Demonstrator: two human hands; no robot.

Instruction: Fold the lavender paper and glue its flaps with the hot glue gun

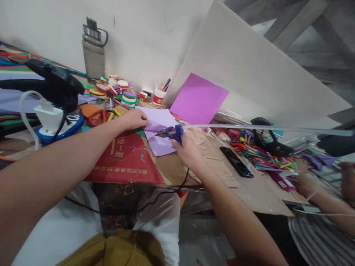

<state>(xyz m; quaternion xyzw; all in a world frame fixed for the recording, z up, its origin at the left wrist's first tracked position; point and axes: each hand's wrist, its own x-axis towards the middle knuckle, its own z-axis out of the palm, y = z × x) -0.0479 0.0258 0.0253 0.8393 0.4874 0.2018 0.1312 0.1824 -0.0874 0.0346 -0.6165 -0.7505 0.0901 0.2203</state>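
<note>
A blue glue gun (pixel 173 132) with a long clear glue stick (pixel 249 127) out of its back is gripped in my right hand (pixel 187 149). Its nozzle points left, over a folded light purple paper (pixel 159 142) on the table. My left hand (pixel 135 119) rests at the paper's upper left part, its fingers curled in at the edge; whether they pinch the paper is too small to tell. From the glue gun a black cable hangs over the table's front edge. Under my left forearm lies a red printed sheet (pixel 127 162) with small paper scraps.
Orange-handled scissors (pixel 97 116), paper-trimmed rolls (pixel 129 98) and a bottle (pixel 94 51) stand left, near a blue power socket (pixel 74 123). A magenta sheet (pixel 198 99) leans behind. Right are a phone (pixel 236 162), colourful strips (pixel 255 151) and another person's hand (pixel 303 179).
</note>
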